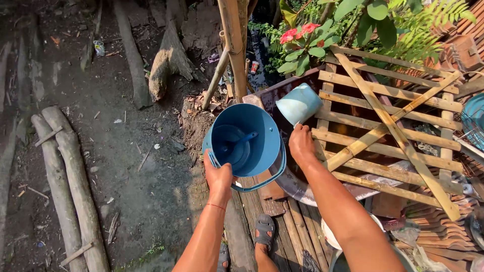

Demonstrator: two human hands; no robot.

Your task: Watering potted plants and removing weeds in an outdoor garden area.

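head view is showing the left hand (220, 176) gripping the blue bucket (245, 142) by its rim, while the right hand (301, 143) is closing around a pale blue cup (298, 104). a wooden lattice (388, 126) is covering most of the basin (297, 184), hiding its contents.

A wooden lattice (393, 126) covers the basin (302, 189) rightward; open ground (131, 166) lies left of the bucket (247, 141).

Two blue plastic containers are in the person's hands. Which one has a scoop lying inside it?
The larger, darker blue bucket held by the left hand; the pale dipper in the right hand is smaller.
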